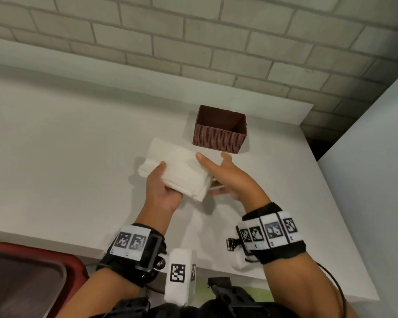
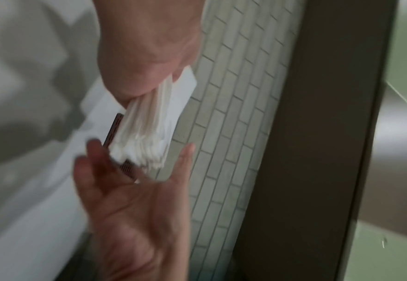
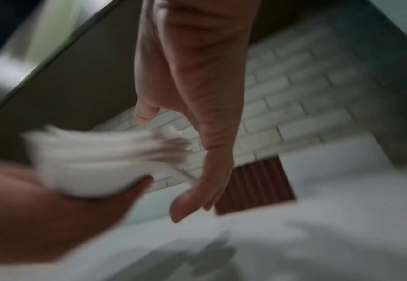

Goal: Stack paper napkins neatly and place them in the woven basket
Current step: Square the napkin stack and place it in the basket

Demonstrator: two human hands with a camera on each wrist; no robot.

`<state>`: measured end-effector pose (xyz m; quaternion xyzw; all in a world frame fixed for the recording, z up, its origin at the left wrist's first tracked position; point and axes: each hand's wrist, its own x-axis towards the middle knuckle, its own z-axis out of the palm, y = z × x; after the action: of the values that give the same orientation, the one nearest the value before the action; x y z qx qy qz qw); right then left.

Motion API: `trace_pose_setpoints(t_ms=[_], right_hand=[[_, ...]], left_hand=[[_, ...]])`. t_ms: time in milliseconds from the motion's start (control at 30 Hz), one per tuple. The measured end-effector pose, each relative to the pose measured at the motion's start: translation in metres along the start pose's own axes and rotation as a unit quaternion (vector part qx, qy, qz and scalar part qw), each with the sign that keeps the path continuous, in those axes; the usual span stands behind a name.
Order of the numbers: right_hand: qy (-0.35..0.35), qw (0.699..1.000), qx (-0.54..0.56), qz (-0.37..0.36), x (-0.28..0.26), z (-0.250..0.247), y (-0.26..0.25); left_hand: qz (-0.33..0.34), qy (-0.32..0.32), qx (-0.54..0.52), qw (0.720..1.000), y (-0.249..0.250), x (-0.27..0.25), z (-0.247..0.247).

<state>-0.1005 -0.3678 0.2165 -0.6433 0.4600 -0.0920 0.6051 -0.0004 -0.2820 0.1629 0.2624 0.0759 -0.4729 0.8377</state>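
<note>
A thick stack of white paper napkins (image 1: pixel 182 171) is held above the white table (image 1: pixel 67 145), its layers slightly fanned. My left hand (image 1: pixel 161 187) grips its near left corner, thumb on top and fingers underneath. My right hand (image 1: pixel 213 167) is flat with straight fingers against the stack's right edge. The brown woven basket (image 1: pixel 218 131) stands upright just beyond the hands, and what shows of its inside is bare. The left wrist view shows the napkins (image 2: pixel 154 121) between my left hand (image 2: pixel 149 57) and my right hand (image 2: pixel 130 190). The blurred right wrist view shows the napkins (image 3: pixel 96 157), my right hand (image 3: pixel 197 114) and the basket (image 3: pixel 255 186).
A dark red tray (image 1: pixel 21 271) sits below the table's near edge at the lower left. A brick wall (image 1: pixel 193 31) runs behind the table. A white panel (image 1: pixel 365 157) stands along the right side, past the table's right edge.
</note>
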Motion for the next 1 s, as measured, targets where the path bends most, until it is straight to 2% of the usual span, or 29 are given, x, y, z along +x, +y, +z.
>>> trace_pose_setpoints(t_ms=[67, 100, 167, 233, 267, 367, 433, 500, 567, 767, 900, 967, 1000], right_hand=[[-0.046, 0.987, 0.143, 0.059, -0.007, 0.005, 0.007], [-0.036, 0.978, 0.196, 0.06, -0.008, 0.008, 0.013], [0.02, 0.97, 0.233, 0.06, -0.012, 0.008, 0.025], [0.077, 0.974, 0.206, 0.046, -0.014, -0.005, 0.037], [0.101, 0.976, 0.189, 0.04, -0.012, -0.013, 0.043], [0.144, 0.976, 0.161, 0.024, -0.013, -0.024, 0.055], [0.143, 0.978, 0.153, -0.001, -0.016, -0.021, 0.058], [0.135, 0.979, 0.15, -0.029, -0.019, -0.017, 0.059], [0.136, 0.979, 0.144, -0.045, -0.021, -0.016, 0.061], [0.118, 0.986, 0.101, -0.057, -0.02, -0.008, 0.065], [0.14, 0.986, 0.086, -0.039, -0.017, -0.012, 0.069], [0.133, 0.984, 0.113, -0.029, -0.017, -0.016, 0.074], [0.128, 0.984, 0.122, -0.025, -0.016, -0.017, 0.077]], left_hand=[[0.014, 0.002, -0.012, 1.0, -0.005, 0.001, 0.002], [0.011, -0.003, 0.0, 1.0, -0.009, 0.0, 0.004], [0.002, -0.011, 0.057, 0.998, -0.01, 0.0, 0.003], [0.011, -0.03, 0.17, 0.985, 0.003, 0.002, -0.003], [0.018, -0.034, 0.246, 0.968, 0.012, 0.003, -0.007], [0.033, -0.055, 0.446, 0.893, 0.024, 0.001, -0.011], [0.067, -0.075, 0.515, 0.851, 0.013, -0.002, -0.009], [0.113, -0.079, 0.54, 0.83, -0.001, -0.004, -0.01], [0.136, -0.075, 0.534, 0.831, -0.009, -0.002, -0.016], [0.105, -0.081, 0.523, 0.842, -0.02, 0.0, -0.032], [0.129, -0.08, 0.508, 0.848, -0.019, 0.001, -0.035], [0.128, -0.085, 0.518, 0.842, -0.015, 0.0, -0.036], [0.124, -0.095, 0.537, 0.829, -0.014, -0.001, -0.036]])
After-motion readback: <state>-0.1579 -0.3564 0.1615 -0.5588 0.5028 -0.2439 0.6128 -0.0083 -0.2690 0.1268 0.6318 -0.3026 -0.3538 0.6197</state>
